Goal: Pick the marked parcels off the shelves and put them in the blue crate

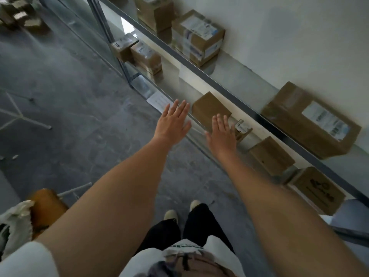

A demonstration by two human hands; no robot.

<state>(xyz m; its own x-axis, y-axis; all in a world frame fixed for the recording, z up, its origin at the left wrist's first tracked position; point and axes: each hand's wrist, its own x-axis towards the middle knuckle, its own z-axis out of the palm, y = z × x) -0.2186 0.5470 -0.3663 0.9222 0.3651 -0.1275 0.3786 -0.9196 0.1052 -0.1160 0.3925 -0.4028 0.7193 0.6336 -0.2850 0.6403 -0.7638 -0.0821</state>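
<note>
Both my arms reach toward a metal shelf rack along the white wall. A plain brown parcel (pixel 209 108) sits on the lower shelf (pixel 177 80), just beyond my fingers. My left hand (pixel 172 122) is flat with fingers spread, to the left of that parcel and over the shelf's front edge. My right hand (pixel 222 132) is also flat and empty, its fingertips at the parcel's near right side. I cannot tell whether they touch it. No blue crate is in view.
More cardboard parcels stand on the rack: a labelled one (pixel 197 37) and a large flat one (pixel 311 120) on the upper shelf, others (pixel 145 56) (pixel 271 154) (pixel 317 190) below. Grey concrete floor lies to the left, with a brown object (pixel 46 208) near my left elbow.
</note>
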